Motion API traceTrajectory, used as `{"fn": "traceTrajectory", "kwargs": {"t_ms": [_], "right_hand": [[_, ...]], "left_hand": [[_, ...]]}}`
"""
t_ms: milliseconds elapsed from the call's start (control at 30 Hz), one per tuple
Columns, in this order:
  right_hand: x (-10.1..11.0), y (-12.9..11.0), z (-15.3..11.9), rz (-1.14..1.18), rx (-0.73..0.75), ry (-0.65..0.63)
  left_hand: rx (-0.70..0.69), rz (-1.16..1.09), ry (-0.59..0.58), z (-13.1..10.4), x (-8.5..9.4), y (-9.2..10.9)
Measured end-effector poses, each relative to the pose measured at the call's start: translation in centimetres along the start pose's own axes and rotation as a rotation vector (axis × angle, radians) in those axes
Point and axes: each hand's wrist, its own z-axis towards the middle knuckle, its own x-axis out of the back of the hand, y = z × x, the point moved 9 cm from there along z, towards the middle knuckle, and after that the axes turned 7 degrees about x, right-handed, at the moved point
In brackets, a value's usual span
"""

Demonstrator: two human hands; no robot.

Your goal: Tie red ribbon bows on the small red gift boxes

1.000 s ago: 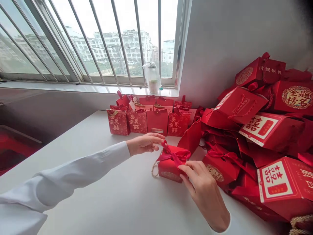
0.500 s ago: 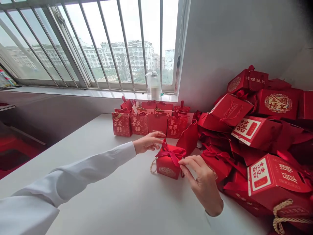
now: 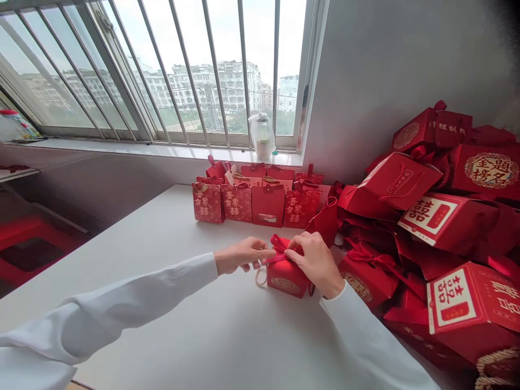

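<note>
A small red gift box point(image 3: 287, 280) with a gold emblem on its front stands upright on the white table. Across its top runs a red ribbon point(image 3: 277, 244) tied in a bow. My left hand point(image 3: 242, 253) reaches in from the left, thumb and forefinger closed at the ribbon's left side, the other fingers loosely curled. From the right, my right hand point(image 3: 316, 261) pinches the ribbon near the knot and covers the box's upper right part. A twisted cord handle point(image 3: 260, 276) hangs at the box's left side.
Several red gift bags point(image 3: 238, 203) stand in rows behind the box. At the right, red boxes point(image 3: 449, 216) lie in a tall heap. A plastic-wrapped jar point(image 3: 262, 135) sits on the windowsill. The white table point(image 3: 195, 325) extends left, beyond which is a red stool point(image 3: 36, 244).
My right hand has moved left and up, from the ribbon's right tail to near the knot. My left hand has lowered slightly to the ribbon's left side. The view has shifted a little left.
</note>
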Motion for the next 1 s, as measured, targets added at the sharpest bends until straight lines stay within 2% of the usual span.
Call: {"fn": "traceTrajectory", "kwargs": {"t_ms": [233, 500, 667, 767, 933, 1000], "right_hand": [[-0.3, 0.6, -0.8, -0.013, -0.068, 0.047], [-0.6, -0.1, -1.4, -0.049, -0.065, 0.095], [-0.7, -0.1, -1.5, -0.037, -0.076, 0.098], [0.0, 0.5, -1.5, 0.015, -0.066, 0.087], [2.5, 1.5, -1.5, 0.059, -0.058, 0.11], [2.9, 1.6, -1.4, 0.064, -0.053, 0.103]], "left_hand": [[-0.019, -0.01, -0.025, -0.6, -1.1, 0.2], [-0.033, -0.008, -0.001, -1.1, -2.4, -0.3], [-0.043, 0.01, -0.002, -1.3, -2.6, -0.1], [-0.062, 0.036, -0.039, -1.4, -2.5, 0.0], [-0.057, 0.057, -0.081, -1.3, -2.4, -0.4], [-0.068, 0.056, -0.089, -1.4, -2.5, -0.4]]}}
